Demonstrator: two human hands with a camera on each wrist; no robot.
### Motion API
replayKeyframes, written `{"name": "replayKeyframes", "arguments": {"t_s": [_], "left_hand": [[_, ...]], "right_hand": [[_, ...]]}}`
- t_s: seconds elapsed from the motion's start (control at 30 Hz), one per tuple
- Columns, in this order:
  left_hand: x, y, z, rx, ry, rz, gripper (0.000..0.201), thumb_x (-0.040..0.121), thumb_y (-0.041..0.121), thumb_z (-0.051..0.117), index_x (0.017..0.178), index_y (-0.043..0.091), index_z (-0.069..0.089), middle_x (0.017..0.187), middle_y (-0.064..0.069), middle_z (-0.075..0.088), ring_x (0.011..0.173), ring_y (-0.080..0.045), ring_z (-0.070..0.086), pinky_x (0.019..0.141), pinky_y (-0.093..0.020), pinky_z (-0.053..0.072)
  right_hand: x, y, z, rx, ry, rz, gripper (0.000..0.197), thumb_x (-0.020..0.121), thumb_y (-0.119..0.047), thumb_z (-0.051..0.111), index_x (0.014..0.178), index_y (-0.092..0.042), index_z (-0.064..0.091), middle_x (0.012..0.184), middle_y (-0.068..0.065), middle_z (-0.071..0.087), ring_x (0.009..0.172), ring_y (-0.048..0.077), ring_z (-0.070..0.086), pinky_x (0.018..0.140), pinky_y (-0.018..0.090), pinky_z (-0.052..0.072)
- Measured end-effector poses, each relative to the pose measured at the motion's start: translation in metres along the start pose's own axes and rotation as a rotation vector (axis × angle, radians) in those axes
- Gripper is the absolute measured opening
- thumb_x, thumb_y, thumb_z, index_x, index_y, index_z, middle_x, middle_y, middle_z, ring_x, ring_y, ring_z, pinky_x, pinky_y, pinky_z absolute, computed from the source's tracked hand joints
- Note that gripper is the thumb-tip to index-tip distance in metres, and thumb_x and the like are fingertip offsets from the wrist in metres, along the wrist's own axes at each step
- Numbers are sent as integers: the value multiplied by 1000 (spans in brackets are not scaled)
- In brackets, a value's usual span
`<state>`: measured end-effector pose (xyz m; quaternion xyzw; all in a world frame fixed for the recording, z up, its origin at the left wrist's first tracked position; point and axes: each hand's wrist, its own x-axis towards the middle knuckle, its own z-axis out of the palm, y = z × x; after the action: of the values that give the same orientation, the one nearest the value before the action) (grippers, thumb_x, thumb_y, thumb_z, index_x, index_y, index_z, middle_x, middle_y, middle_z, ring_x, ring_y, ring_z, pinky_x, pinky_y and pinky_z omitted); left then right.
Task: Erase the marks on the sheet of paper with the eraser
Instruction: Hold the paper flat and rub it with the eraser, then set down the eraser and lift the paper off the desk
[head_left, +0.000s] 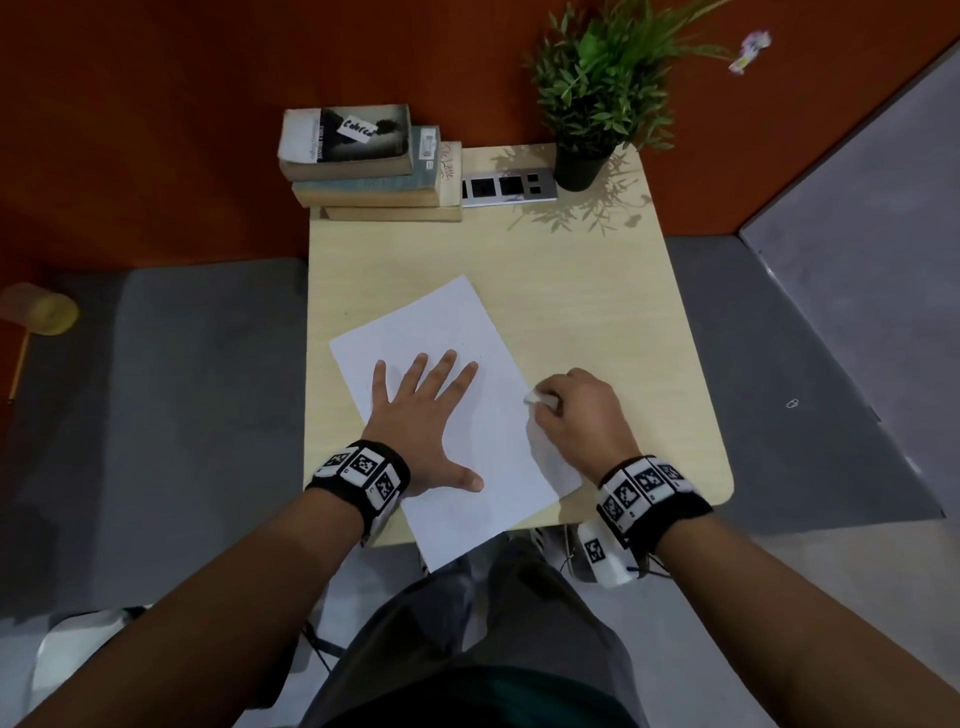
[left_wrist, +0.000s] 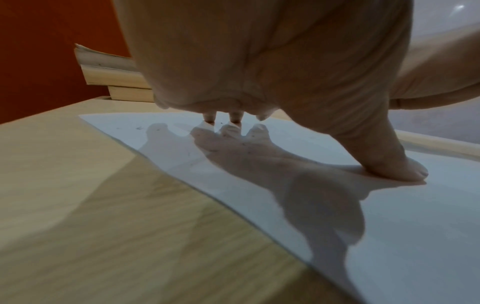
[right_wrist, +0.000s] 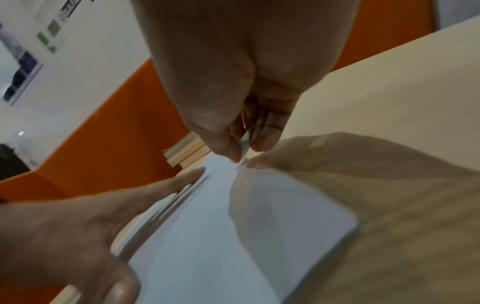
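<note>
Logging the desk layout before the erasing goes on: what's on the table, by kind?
Books: 3, stacked
Sheet of paper: 1
Eraser: 1, in the right hand
Potted plant: 1
Socket panel: 1
Total: 7

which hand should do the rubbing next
Right. The right hand already pinches the eraser at the sheet of paper's edge, while the left hand lies spread flat, pinning it.

Pale wooden table (head_left: 597, 291) on grey floor (head_left: 182, 389), orange wall (head_left: 156, 130) behind.
</note>
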<state>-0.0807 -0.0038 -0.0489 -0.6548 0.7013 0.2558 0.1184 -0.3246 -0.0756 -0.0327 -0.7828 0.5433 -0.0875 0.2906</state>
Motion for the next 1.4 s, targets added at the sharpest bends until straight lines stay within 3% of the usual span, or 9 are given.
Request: {"name": "replayKeyframes", "arguments": {"t_s": [0.13, 0.23, 0.33, 0.43, 0.6, 0.77, 1.03, 1.27, 1.4], "left_hand": [[-16, -13, -6, -56, 19, 86, 149, 63, 100, 63, 168, 42, -25, 175, 11, -34, 162, -19, -32, 128, -62, -21], [-27, -21, -14, -300, 193, 35, 102, 97, 62, 71, 175, 32, 15, 183, 1, 4, 168, -24, 8, 134, -44, 11], [-37, -26, -18, -416, 423, -21, 42, 108, 23, 65, 150, 21, 65, 145, -2, 64, 126, -28, 66, 102, -34, 50], [-49, -16, -21, -382, 382, -59, 21, 108, 23, 64, 114, 18, 83, 108, 1, 79, 99, -23, 74, 89, -40, 57], [-51, -5, -20, -344, 260, -158, 36, 108, 43, 62, 84, 19, 74, 82, 5, 73, 79, -19, 68, 75, -40, 55], [-71, -7, -4, -534, 251, -337, 42, 102, 29, 71, 141, 21, 58, 138, -3, 54, 116, -26, 66, 93, -34, 51], [-93, -3, -4, -961, 103, -620, 84, 97, 36, 82, 161, 20, 29, 156, -12, 25, 109, -22, 46, 92, -29, 42], [-89, -22, 7, -1344, 210, -695, 88, 97, 5, 78, 164, 19, 23, 123, -11, 63, 101, -28, 69, 92, -53, 63], [-93, -27, 8, -1467, 148, -601, 54, 99, -1, 75, 147, 12, 55, 115, -13, 77, 96, -28, 79, 70, -36, 63]], "right_hand": [[-8, 20, -22, -37, 83, 107, 25, 94, -22, 62, 115, -12, 71, 108, 4, 67, 99, 23, 62, 84, 28, 47], [-9, 30, -29, -98, 98, 97, 19, 94, -17, 62, 111, -11, 69, 108, 4, 64, 100, 24, 60, 83, 27, 46], [-2, 32, -27, -148, 78, 40, 17, 93, -14, 62, 108, -12, 70, 109, 4, 59, 100, 24, 58, 86, 31, 50], [9, 29, -28, -143, 44, 80, 18, 91, -11, 62, 104, -17, 73, 105, 2, 57, 98, 24, 57, 84, 29, 48], [-1, 12, -25, -216, 70, 27, 19, 93, -20, 62, 108, -15, 72, 106, 6, 63, 98, 30, 59, 84, 40, 52], [-31, -23, -6, -101, -69, 40, 31, 94, -31, 62, 119, -13, 65, 104, 5, 66, 93, 25, 63, 77, 36, 53], [-43, -45, 16, 37, -171, 323, 46, 86, -40, 69, 120, -16, 51, 112, 4, 50, 99, 28, 54, 79, 37, 45], [-52, -46, 16, 314, -153, 478, 27, 92, -22, 63, 118, -16, 55, 102, -7, 61, 97, 17, 57, 79, 29, 44], [-60, -39, 14, 501, -186, 569, 16, 85, -19, 67, 101, -21, 65, 100, -5, 71, 96, 20, 68, 88, 43, 57]]}}
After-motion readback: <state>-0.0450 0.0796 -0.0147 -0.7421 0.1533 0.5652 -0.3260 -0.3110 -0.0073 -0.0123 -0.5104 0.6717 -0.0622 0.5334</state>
